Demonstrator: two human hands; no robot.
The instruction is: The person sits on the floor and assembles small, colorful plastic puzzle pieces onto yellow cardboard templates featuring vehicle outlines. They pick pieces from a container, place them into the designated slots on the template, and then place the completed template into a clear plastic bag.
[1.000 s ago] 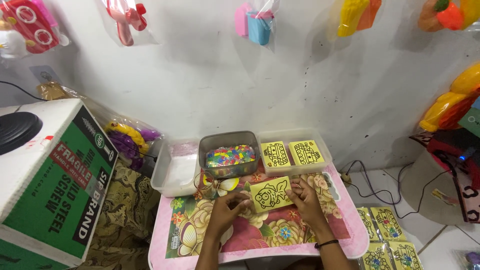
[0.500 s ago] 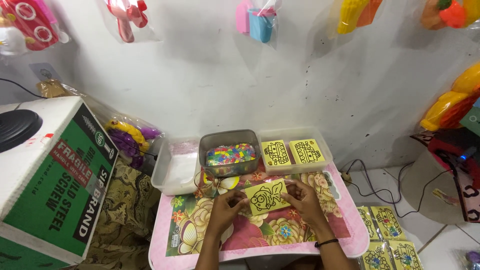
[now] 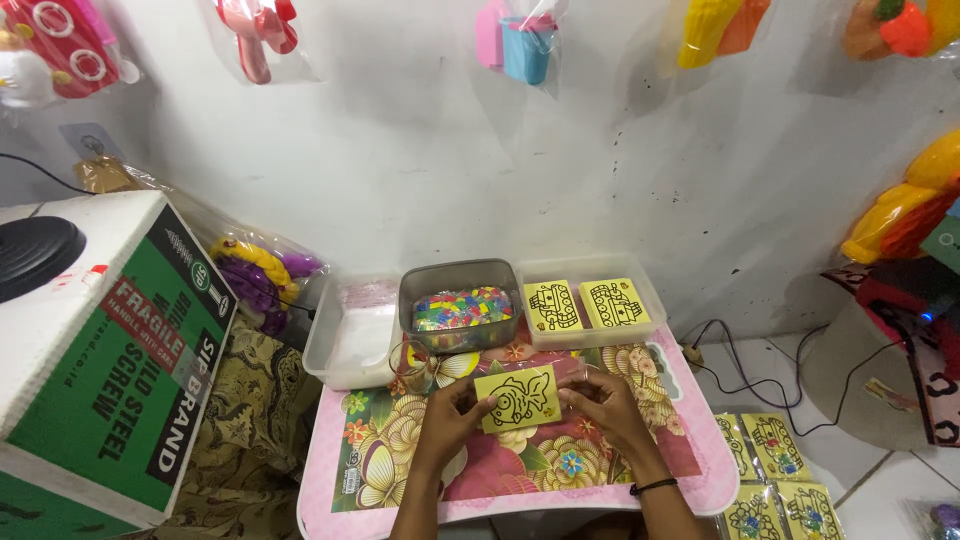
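The person holds a small yellow card (image 3: pixel 518 398) printed with a black line drawing between both hands, just above the flowered tabletop (image 3: pixel 400 470). The left hand (image 3: pixel 452 410) pinches the card's left edge with thumb and fingertips; the right hand (image 3: pixel 600 400) closes its grip on the right edge in the same way, a dark band at its wrist. Each grip is clenched on the card, neither one released. Held by its two short edges, the card stays flat and face up with the drawing uncovered — probably so that the whole picture can be seen and worked on without fingers in the way.

The card lies directly between the two grips, touching both, and near the front middle of the tabletop. Just behind it stands a grey tub (image 3: pixel 460 305) of small multicoloured pieces, close enough to reach from the card. To the tub's right a clear tray (image 3: pixel 655 300) holds two more yellow cards side by side; to its left sits a clear tray (image 3: pixel 345 345) with white contents. More cards in clear wrappers (image 3: pixel 770 470) lie on the floor at the right — well apart from the hands. A green and white cardboard box (image 3: pixel 100 370) stands to the left.
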